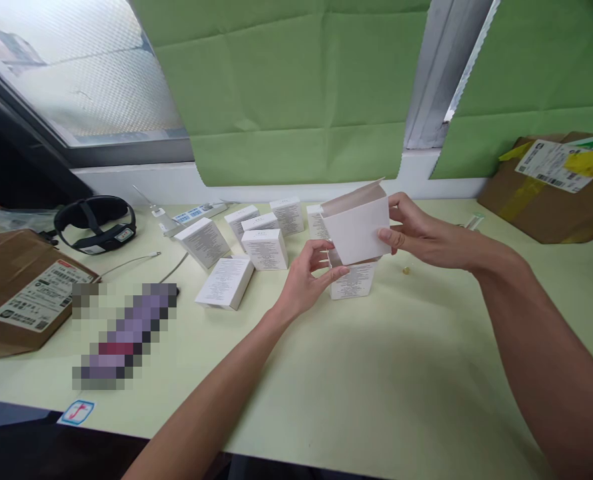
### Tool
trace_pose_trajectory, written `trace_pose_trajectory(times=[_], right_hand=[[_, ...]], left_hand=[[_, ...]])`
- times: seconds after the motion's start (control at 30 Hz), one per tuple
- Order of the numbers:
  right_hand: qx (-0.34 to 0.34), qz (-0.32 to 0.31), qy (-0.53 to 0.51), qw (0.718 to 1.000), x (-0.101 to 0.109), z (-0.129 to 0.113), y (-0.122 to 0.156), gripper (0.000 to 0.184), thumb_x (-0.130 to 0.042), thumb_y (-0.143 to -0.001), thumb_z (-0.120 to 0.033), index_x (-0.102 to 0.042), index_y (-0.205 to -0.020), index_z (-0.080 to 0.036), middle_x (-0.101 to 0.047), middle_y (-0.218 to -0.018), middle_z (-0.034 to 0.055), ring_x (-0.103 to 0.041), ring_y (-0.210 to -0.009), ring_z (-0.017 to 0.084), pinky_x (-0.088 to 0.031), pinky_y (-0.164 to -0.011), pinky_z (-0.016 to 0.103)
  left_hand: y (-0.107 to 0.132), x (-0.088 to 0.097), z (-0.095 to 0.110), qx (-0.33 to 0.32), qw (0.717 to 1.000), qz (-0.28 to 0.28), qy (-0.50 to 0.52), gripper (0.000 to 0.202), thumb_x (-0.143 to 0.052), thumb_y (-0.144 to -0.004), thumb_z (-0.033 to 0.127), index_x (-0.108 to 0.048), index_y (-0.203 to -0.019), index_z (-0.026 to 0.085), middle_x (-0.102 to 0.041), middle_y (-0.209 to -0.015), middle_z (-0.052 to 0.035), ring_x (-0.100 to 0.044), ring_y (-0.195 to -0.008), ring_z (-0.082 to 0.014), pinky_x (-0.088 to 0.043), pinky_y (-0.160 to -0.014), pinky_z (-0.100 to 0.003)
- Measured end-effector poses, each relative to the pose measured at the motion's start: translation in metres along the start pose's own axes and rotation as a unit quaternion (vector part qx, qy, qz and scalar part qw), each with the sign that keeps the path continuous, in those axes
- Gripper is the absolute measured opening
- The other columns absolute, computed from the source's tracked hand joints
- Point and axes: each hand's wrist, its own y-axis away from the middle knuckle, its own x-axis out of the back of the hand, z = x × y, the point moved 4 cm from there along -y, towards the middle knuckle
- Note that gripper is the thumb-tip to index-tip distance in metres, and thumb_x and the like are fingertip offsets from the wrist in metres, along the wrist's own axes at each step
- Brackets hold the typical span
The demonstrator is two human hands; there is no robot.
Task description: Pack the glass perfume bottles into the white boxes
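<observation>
I hold a small white carton [357, 225] above the pale green table [376, 387], its top flap standing open. My right hand [419, 233] grips its right side, thumb on the front face. My left hand [306, 277] pinches its lower left corner from below. Directly under the carton stands another white printed box [350, 281]. Several more white boxes [264, 248] stand or lie in a loose group to the left, one lying flat [225, 283].
A brown cardboard parcel [24, 293] lies at the left edge, another [556, 187] at the back right. A black head strap [95, 223], a power strip [191, 215], cables and a small gold bit [406, 271] lie on the table. Green paper covers the window behind.
</observation>
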Motion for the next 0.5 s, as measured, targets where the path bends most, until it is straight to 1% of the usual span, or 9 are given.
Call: trace_pose_trajectory(times=[0.07,0.13,0.27,0.37,0.5], right_hand=[[0.009,-0.009,-0.003,1.0,-0.0011,0.0015,-0.0006,0.028,-0.066,-0.087,-0.045,-0.052,-0.108,-0.034,-0.06,-0.113,0.0013,-0.057,-0.081,0.017,-0.054,-0.053,0.024],[0.013,-0.011,-0.011,1.0,-0.0018,0.0022,-0.0009,0.025,-0.066,-0.088,-0.044,-0.051,-0.105,-0.033,-0.059,-0.115,0.0013,-0.057,-0.083,0.017,-0.054,-0.054,0.024],[0.003,-0.021,-0.027,0.999,-0.0047,0.0017,-0.0022,0.028,-0.067,-0.087,-0.042,-0.051,-0.108,-0.034,-0.059,-0.116,0.0005,-0.06,-0.091,0.02,-0.053,-0.052,0.024],[0.001,-0.016,-0.05,0.999,-0.0065,-0.0002,-0.0037,0.032,-0.072,-0.083,-0.041,-0.054,-0.108,-0.035,-0.06,-0.114,0.0002,-0.062,-0.094,0.022,-0.054,-0.052,0.026],[0.006,0.003,-0.077,0.997,-0.0065,-0.0024,-0.0047,0.033,-0.077,-0.077,-0.042,-0.059,-0.103,-0.033,-0.063,-0.112,0.0007,-0.062,-0.098,0.023,-0.057,-0.059,0.029]], left_hand=[[0.0001,-0.0001,0.0006,-0.002,1.0,0.001,0.001,0.04,-0.072,-0.084,0.039,-0.05,-0.113,0.026,-0.063,-0.125,-0.0061,-0.065,-0.11,-0.0201,-0.053,-0.093,-0.038],[0.0001,-0.0003,0.001,-0.003,1.0,0.001,0.004,0.039,-0.072,-0.084,0.039,-0.05,-0.114,0.026,-0.063,-0.126,-0.0063,-0.064,-0.112,-0.0206,-0.053,-0.093,-0.038],[-0.0005,-0.001,0.0004,-0.005,1.0,0.0,0.015,0.041,-0.072,-0.084,0.039,-0.05,-0.115,0.025,-0.064,-0.123,-0.0063,-0.066,-0.109,-0.0197,-0.054,-0.092,-0.037],[-0.0007,-0.0013,-0.0004,-0.004,1.0,0.005,0.016,0.042,-0.072,-0.083,0.04,-0.05,-0.116,0.025,-0.065,-0.122,-0.0063,-0.066,-0.108,-0.0202,-0.055,-0.09,-0.037],[-0.0006,-0.002,-0.0003,-0.005,1.0,0.003,0.016,0.044,-0.071,-0.084,0.041,-0.05,-0.119,0.025,-0.065,-0.122,-0.0073,-0.066,-0.108,-0.0213,-0.055,-0.09,-0.038]])
